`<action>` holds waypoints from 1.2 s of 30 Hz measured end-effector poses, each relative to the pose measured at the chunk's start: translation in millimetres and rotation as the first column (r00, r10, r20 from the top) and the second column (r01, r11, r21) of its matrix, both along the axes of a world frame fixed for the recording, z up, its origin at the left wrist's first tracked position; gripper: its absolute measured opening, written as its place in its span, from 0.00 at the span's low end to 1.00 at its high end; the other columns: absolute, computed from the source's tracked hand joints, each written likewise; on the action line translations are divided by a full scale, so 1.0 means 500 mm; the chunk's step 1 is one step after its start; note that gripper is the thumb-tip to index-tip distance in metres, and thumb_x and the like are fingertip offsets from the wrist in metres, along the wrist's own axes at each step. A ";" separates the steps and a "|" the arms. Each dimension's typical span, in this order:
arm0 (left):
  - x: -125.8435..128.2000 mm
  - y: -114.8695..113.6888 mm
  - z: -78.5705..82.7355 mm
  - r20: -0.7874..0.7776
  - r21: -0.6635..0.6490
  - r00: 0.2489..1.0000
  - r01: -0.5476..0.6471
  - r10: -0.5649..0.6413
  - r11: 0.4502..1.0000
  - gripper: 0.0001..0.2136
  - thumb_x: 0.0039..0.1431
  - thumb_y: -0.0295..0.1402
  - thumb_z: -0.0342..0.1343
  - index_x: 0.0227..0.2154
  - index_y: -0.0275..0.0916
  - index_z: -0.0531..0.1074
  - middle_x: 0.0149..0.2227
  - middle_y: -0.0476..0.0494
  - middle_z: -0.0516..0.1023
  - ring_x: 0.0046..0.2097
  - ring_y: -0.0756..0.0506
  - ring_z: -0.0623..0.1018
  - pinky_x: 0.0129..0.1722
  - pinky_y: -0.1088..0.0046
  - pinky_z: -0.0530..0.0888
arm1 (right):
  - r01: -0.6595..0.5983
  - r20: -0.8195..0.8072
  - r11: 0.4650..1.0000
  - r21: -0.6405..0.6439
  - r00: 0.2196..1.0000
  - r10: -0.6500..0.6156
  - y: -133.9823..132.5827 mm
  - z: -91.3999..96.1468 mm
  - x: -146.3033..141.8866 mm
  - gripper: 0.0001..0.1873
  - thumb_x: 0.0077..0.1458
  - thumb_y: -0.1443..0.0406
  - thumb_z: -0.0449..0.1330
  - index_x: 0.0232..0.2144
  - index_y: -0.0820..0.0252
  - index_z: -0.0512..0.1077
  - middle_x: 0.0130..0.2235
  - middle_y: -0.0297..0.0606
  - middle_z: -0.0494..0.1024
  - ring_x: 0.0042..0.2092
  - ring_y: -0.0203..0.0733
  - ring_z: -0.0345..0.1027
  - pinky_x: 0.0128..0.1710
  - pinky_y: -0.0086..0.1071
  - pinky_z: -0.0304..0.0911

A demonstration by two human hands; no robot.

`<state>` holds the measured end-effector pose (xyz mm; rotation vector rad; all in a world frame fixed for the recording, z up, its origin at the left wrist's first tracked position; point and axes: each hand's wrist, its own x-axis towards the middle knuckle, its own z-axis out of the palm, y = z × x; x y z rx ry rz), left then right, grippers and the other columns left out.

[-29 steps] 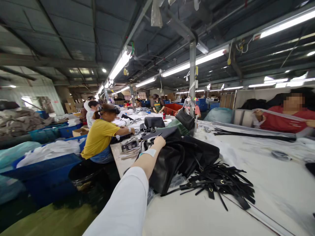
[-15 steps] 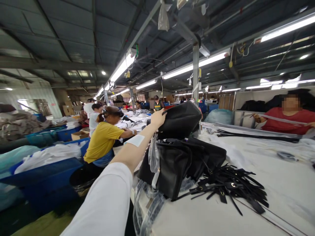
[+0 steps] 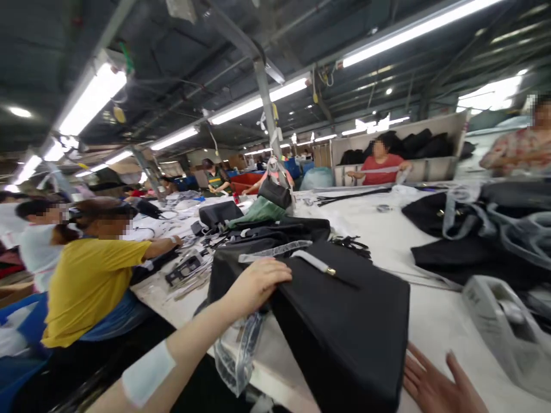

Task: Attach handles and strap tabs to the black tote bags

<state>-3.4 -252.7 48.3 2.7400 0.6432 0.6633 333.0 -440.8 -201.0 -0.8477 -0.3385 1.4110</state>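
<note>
A large black bag [image 3: 344, 310] is tilted in front of me over the table's near edge. On its upper face lies a strap with a whitish wrapping [image 3: 312, 261] and a small gold-coloured fitting. My left hand [image 3: 260, 281] grips the bag's left edge, fingers curled over it. At the bag's lower right end is my right hand [image 3: 441, 381], palm up, thumb and fingers apart. Its fingertips reach the bag's side and are partly hidden there. Behind my left hand lies another black bag [image 3: 224, 261], with clear plastic-wrapped straps [image 3: 241, 350] hanging near the table edge.
A grey tape dispenser [image 3: 495, 321] stands on the right. Black bags with plastic-wrapped handles [image 3: 465, 258] lie beyond it. A co-worker in a yellow shirt [image 3: 94, 281] works at the left side; another in red [image 3: 381, 166] sits across the white table [image 3: 365, 223].
My left hand has brought a black bag from the pile back towards me. My right hand has come into view at the bag's right end. The view has turned right.
</note>
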 end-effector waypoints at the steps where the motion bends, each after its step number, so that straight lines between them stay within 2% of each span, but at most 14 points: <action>1: -0.004 -0.020 -0.038 -0.052 -0.110 0.998 0.017 -0.022 0.994 0.15 0.56 0.27 0.51 0.41 0.50 0.78 0.47 0.47 0.78 0.55 0.44 0.73 0.64 0.59 0.57 | 0.016 -0.065 1.000 -0.024 0.998 -0.017 -0.003 0.009 0.000 0.32 0.54 0.43 0.51 0.49 0.61 0.69 0.49 0.54 0.75 0.55 0.59 0.66 0.56 0.55 0.61; 4: -0.032 -0.055 -0.142 -0.109 -0.235 0.991 -0.105 0.081 0.966 0.17 0.52 0.23 0.50 0.33 0.52 0.79 0.50 0.49 0.77 0.59 0.43 0.68 0.66 0.58 0.52 | 0.000 -0.020 0.999 -0.032 1.000 -0.001 -0.008 0.025 -0.008 0.33 0.54 0.42 0.50 0.46 0.62 0.72 0.45 0.52 0.77 0.51 0.55 0.70 0.56 0.48 0.61; 6: -0.061 -0.065 -0.205 -0.073 -0.217 0.964 -0.265 0.255 0.940 0.17 0.52 0.23 0.48 0.33 0.49 0.79 0.55 0.48 0.72 0.61 0.42 0.65 0.65 0.58 0.55 | -0.007 0.084 0.998 -0.066 0.996 0.013 -0.008 0.022 -0.014 0.30 0.55 0.44 0.52 0.45 0.62 0.73 0.42 0.50 0.78 0.49 0.53 0.72 0.55 0.45 0.63; 8: -0.093 -0.075 -0.262 0.018 -0.231 0.894 -0.432 0.448 0.872 0.17 0.53 0.24 0.47 0.40 0.45 0.77 0.58 0.43 0.69 0.61 0.41 0.64 0.63 0.58 0.58 | 0.078 0.213 0.988 -0.132 0.976 -0.049 -0.004 0.016 -0.016 0.27 0.55 0.45 0.54 0.42 0.61 0.73 0.40 0.49 0.78 0.46 0.52 0.73 0.51 0.45 0.66; 11: -0.124 -0.102 -0.334 0.150 -0.418 0.726 -0.568 0.671 0.709 0.18 0.57 0.30 0.50 0.51 0.39 0.70 0.57 0.36 0.68 0.59 0.39 0.67 0.59 0.57 0.64 | 0.369 0.493 0.923 -0.109 0.826 -0.272 0.016 0.021 -0.001 0.25 0.52 0.45 0.58 0.40 0.60 0.73 0.43 0.47 0.77 0.46 0.53 0.71 0.47 0.46 0.68; 14: -0.115 -0.134 -0.377 0.111 -0.730 0.534 -0.529 0.838 0.433 0.20 0.57 0.37 0.54 0.52 0.34 0.66 0.55 0.30 0.70 0.56 0.38 0.71 0.55 0.58 0.69 | 0.496 0.697 0.863 0.091 0.587 -0.411 0.059 0.061 0.021 0.26 0.49 0.46 0.61 0.41 0.61 0.73 0.47 0.46 0.75 0.50 0.53 0.68 0.52 0.47 0.63; 16: -0.091 -0.149 -0.386 0.062 -0.894 0.445 -0.373 0.893 0.248 0.20 0.57 0.39 0.57 0.50 0.34 0.67 0.54 0.30 0.71 0.55 0.38 0.72 0.53 0.60 0.71 | 0.456 0.776 0.879 0.140 0.500 -0.383 0.098 0.098 0.028 0.27 0.49 0.47 0.61 0.43 0.61 0.73 0.49 0.46 0.75 0.53 0.53 0.65 0.56 0.47 0.57; 18: -0.062 -0.157 -0.381 0.056 -0.973 0.419 -0.179 0.906 0.144 0.20 0.55 0.41 0.59 0.47 0.35 0.69 0.53 0.32 0.73 0.54 0.39 0.73 0.51 0.63 0.73 | 0.385 0.815 0.919 0.091 0.501 -0.291 0.138 0.126 0.026 0.27 0.49 0.48 0.62 0.45 0.61 0.73 0.51 0.46 0.74 0.56 0.54 0.62 0.59 0.46 0.52; 20: -0.038 -0.158 -0.369 0.064 -0.993 0.410 -0.062 0.910 0.098 0.20 0.53 0.42 0.62 0.45 0.37 0.71 0.52 0.34 0.74 0.53 0.40 0.74 0.48 0.65 0.74 | 0.314 0.804 0.949 0.010 0.562 -0.194 0.169 0.139 0.019 0.27 0.48 0.49 0.64 0.44 0.61 0.74 0.51 0.46 0.74 0.56 0.55 0.62 0.59 0.46 0.51; 22: -0.022 -0.155 -0.359 0.046 -0.998 0.379 -0.029 0.924 0.061 0.20 0.50 0.40 0.65 0.44 0.38 0.71 0.49 0.36 0.76 0.51 0.40 0.76 0.47 0.66 0.76 | 0.253 0.767 0.966 -0.046 0.629 -0.128 0.185 0.138 0.014 0.26 0.47 0.49 0.64 0.42 0.62 0.75 0.49 0.46 0.76 0.54 0.57 0.64 0.57 0.48 0.54; 26: -0.013 -0.138 -0.355 -0.037 -0.999 0.331 -0.008 0.943 -0.036 0.18 0.49 0.37 0.65 0.43 0.39 0.72 0.46 0.39 0.79 0.50 0.41 0.77 0.45 0.67 0.78 | 0.201 0.698 0.977 -0.070 0.709 -0.096 0.164 0.127 0.016 0.24 0.48 0.49 0.63 0.41 0.61 0.76 0.46 0.45 0.79 0.51 0.56 0.68 0.55 0.49 0.57; 32: 0.011 -0.102 -0.340 -0.198 -0.967 0.556 0.027 0.807 -0.255 0.14 0.49 0.36 0.63 0.39 0.37 0.75 0.36 0.36 0.81 0.43 0.36 0.81 0.43 0.60 0.78 | 0.189 0.601 0.982 -0.001 0.785 -0.150 0.039 0.131 0.015 0.21 0.49 0.54 0.63 0.42 0.60 0.76 0.45 0.39 0.80 0.52 0.53 0.67 0.56 0.48 0.56; 34: 0.030 -0.093 -0.322 -0.202 -0.969 0.566 0.006 0.799 -0.248 0.14 0.48 0.35 0.64 0.39 0.37 0.75 0.33 0.36 0.81 0.40 0.36 0.81 0.41 0.58 0.79 | 0.183 0.560 0.982 0.050 0.809 -0.179 -0.012 0.134 0.012 0.21 0.48 0.57 0.62 0.44 0.59 0.75 0.46 0.39 0.79 0.54 0.53 0.65 0.58 0.47 0.54; 36: 0.049 -0.087 -0.295 -0.108 -0.990 0.557 0.015 0.823 -0.140 0.16 0.46 0.33 0.65 0.39 0.38 0.74 0.33 0.38 0.82 0.39 0.37 0.81 0.40 0.58 0.79 | 0.192 0.520 0.978 0.084 0.828 -0.208 -0.060 0.135 0.011 0.22 0.47 0.59 0.63 0.45 0.59 0.74 0.47 0.40 0.78 0.54 0.53 0.65 0.57 0.46 0.54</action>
